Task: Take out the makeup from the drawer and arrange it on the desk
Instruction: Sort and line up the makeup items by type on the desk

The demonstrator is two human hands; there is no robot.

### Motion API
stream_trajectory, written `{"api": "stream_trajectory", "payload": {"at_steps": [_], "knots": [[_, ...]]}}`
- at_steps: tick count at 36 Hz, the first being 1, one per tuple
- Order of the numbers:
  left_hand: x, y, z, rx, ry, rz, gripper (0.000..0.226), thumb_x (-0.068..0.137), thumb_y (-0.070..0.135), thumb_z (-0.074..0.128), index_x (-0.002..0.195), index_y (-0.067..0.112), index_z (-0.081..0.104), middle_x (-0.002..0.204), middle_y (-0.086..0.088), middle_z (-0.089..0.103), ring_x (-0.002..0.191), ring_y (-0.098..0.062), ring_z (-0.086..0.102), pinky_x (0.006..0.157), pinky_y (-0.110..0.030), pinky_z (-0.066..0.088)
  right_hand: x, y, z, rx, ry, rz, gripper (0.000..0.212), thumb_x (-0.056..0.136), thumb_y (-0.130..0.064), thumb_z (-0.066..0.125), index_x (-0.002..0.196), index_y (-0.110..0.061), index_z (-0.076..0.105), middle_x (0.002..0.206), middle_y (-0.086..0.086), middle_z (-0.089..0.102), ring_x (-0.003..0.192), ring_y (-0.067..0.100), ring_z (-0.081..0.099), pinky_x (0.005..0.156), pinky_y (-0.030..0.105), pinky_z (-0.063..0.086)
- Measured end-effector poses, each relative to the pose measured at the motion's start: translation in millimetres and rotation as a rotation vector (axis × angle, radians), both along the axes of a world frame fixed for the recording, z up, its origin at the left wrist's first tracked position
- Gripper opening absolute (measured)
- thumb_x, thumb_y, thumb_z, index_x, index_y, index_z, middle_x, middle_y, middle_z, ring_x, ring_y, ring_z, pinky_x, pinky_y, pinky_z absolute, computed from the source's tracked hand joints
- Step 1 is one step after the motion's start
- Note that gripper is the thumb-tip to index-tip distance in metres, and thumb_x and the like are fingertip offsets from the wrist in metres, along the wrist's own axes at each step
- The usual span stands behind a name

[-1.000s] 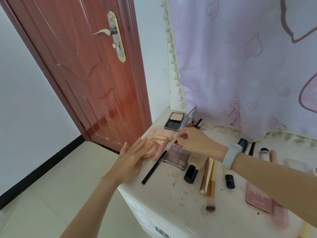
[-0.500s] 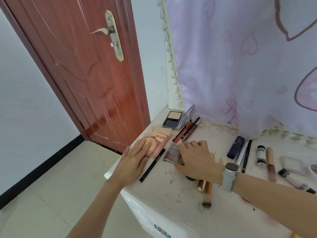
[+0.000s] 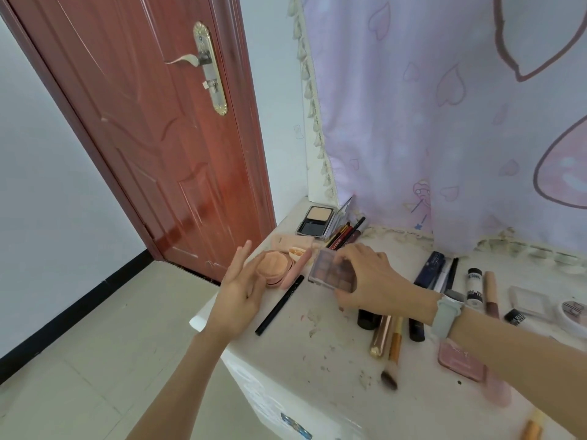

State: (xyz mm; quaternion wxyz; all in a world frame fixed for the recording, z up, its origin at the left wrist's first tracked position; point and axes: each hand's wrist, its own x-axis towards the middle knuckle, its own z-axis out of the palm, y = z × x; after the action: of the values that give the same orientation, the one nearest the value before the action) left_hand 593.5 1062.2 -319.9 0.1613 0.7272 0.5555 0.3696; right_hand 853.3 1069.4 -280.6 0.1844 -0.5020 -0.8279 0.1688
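Over the desk (image 3: 317, 360), right hand (image 3: 374, 281) grips eyeshadow palette (image 3: 333, 270).

This is a room in a home, most likely a bedroom. A red-brown wooden door (image 3: 165, 128) with a gold handle plate (image 3: 210, 68) stands shut on the left. A soft purple curtain (image 3: 451, 115) with pink hearts hangs at the back (it has a frilly trim down its side). The floor (image 3: 79, 360) has pale tiles, and the walls are plain white. A white surface (image 3: 317, 354) holds lots of makeup, such as brushes, pencils and little powder cases.
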Motion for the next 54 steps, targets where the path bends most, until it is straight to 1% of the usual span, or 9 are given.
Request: {"api": "stream_trajectory", "payload": {"at_steps": [6,9,14,19,28,33,39,45,54], "knots": [[17.3,-13.2,34.1,0.181,-0.309,0.209,0.028,0.092,0.006,0.052,0.108,0.028,0.061,0.118,0.011,0.055,0.104,-0.01,0.058,0.085,-0.013,0.043,14.9,-7.9,17.9,-0.014,0.398,-0.084,0.05,0.075,-0.024,0.071,0.11,-0.034,0.037,0.115,-0.006,0.041,0.108,0.009,0.041,0.092,0.019,0.032],[36.7,-23.7,58.5,0.077,-0.496,0.112,0.023,0.093,0.01,0.053,0.099,0.03,0.063,0.096,0.011,0.068,0.09,-0.007,0.064,0.078,-0.015,0.048,17.3,-11.4,28.5,0.035,0.498,-0.092,0.052,0.076,-0.019,0.072,0.112,-0.032,0.037,0.116,-0.005,0.042,0.103,-0.008,0.04,0.081,-0.003,0.026],[76.9,-40.2,83.6,-0.183,-0.687,-0.166,0.023,0.091,0.024,0.055,0.112,0.017,0.062,0.093,0.0,0.073,0.091,-0.014,0.068,0.076,-0.018,0.052,15.5,-24.9,40.1,0.084,0.569,-0.022,0.05,0.077,-0.024,0.073,0.105,-0.044,0.037,0.116,-0.015,0.041,0.104,-0.019,0.035,0.08,-0.006,0.025],[108.1,-47.4,93.2,-0.235,-0.777,-0.201,0.029,0.089,0.026,0.057,0.114,0.013,0.064,0.093,-0.036,0.06,0.09,-0.044,0.063,0.079,-0.032,0.056,17.3,-40.0,45.2,0.122,0.524,0.044,0.05,0.074,-0.029,0.074,0.109,-0.039,0.039,0.12,-0.016,0.039,0.114,0.001,0.037,0.087,0.001,0.025],[127.0,-57.8,107.9,-0.362,-0.92,-0.064,0.023,0.097,0.016,0.046,0.108,0.004,0.062,0.095,-0.01,0.067,0.078,-0.016,0.065,0.063,-0.025,0.054,66.0,-56.3,71.4,0.228,0.373,0.263,0.047,0.088,0.007,0.042,0.12,-0.024,0.058,0.133,-0.016,0.04,0.12,0.0,0.04,0.095,0.01,0.032],[150.5,-69.1,115.9,-0.48,-1.019,-0.112,0.021,0.096,0.019,0.047,0.103,0.006,0.061,0.093,-0.012,0.067,0.074,-0.019,0.067,0.063,-0.027,0.056,86.3,-62.2,83.8,0.493,0.095,0.369,0.038,0.085,-0.001,0.054,0.12,-0.012,0.062,0.123,0.007,0.057,0.104,0.028,0.056,0.084,0.043,0.048],[175.9,-91.1,112.5,-0.549,-1.234,-0.292,0.066,0.087,0.06,0.041,0.115,0.003,0.06,0.106,-0.017,0.064,0.081,-0.023,0.066,0.062,-0.028,0.056,107.2,-74.8,83.3,0.748,0.039,0.296,0.03,0.089,-0.022,0.051,0.11,-0.011,0.069,0.099,0.005,0.067,0.086,0.025,0.062,0.07,0.036,0.053],[195.3,-107.1,106.5,-0.536,-1.25,-0.271,0.069,0.071,0.065,0.062,0.113,0.011,0.065,0.111,-0.011,0.063,0.106,-0.029,0.061,0.091,-0.044,0.051,106.1,-87.2,88.6,0.694,0.141,0.26,0.035,0.087,-0.035,0.049,0.099,-0.012,0.073,0.076,0.003,0.062,0.074,0.022,0.056,0.062,0.029,0.048],[181.1,-119.6,106.7,-0.465,-1.389,-0.13,0.044,0.087,0.039,0.062,0.119,0.009,0.059,0.1,-0.013,0.069,0.101,-0.038,0.064,0.078,-0.041,0.055,85.2,-83.3,86.3,0.176,0.306,0.352,0.028,0.089,-0.026,0.06,0.116,-0.021,0.066,0.102,-0.018,0.055,0.104,0.012,0.051,0.092,0.034,0.043]]}}
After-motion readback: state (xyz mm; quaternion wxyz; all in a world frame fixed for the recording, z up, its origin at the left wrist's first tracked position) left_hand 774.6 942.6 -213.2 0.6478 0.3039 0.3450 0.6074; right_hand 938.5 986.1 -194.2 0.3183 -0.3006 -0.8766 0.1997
